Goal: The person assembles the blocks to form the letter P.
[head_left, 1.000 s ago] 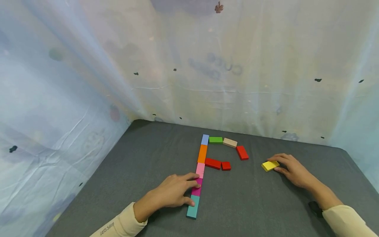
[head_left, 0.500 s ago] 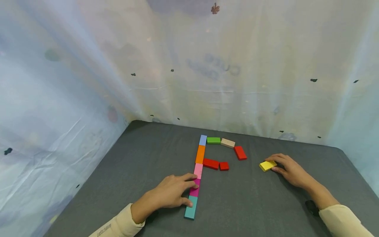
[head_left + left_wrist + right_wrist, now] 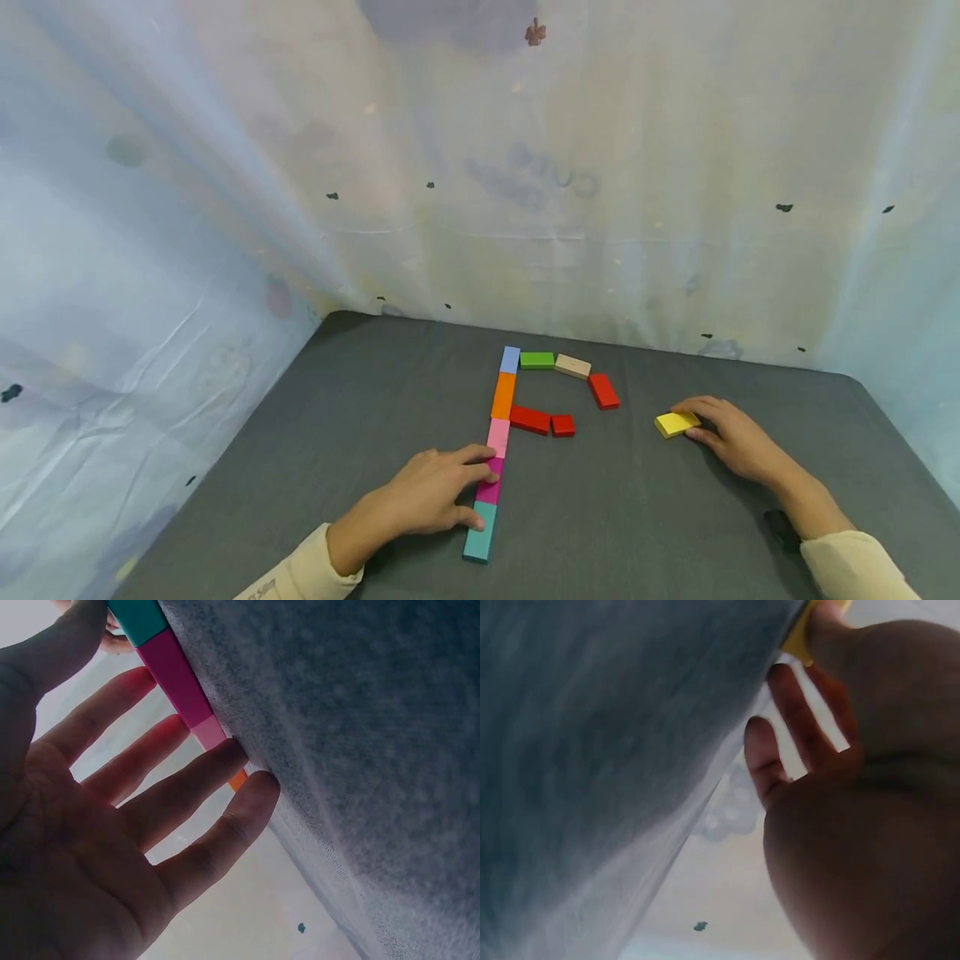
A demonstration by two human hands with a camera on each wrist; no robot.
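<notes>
Flat coloured blocks lie on a dark grey table. My left hand (image 3: 427, 493) rests its fingertips on the magenta block (image 3: 489, 490) and its neighbours. The thumb touches the teal block (image 3: 478, 542) at the near end of the row. In the left wrist view, the fingers of my left hand (image 3: 127, 817) are spread and loosely bent beside the row. On the right, my right hand (image 3: 738, 440) pinches a yellow block (image 3: 675, 424) between thumb and fingers, at table level. In the right wrist view that yellow block (image 3: 799, 639) is mostly hidden behind the thumb.
Beyond my left hand the row continues with a pink block (image 3: 497, 435), an orange block (image 3: 503, 395) and a light blue block (image 3: 510, 359). A green block (image 3: 537, 360), a beige block (image 3: 573, 366) and several red blocks curve off it. A patterned curtain (image 3: 480, 208) hangs behind the table.
The scene has shifted slightly left and down in the head view. Both hands keep almost the same place over the table, the yellow block still in the right one.
</notes>
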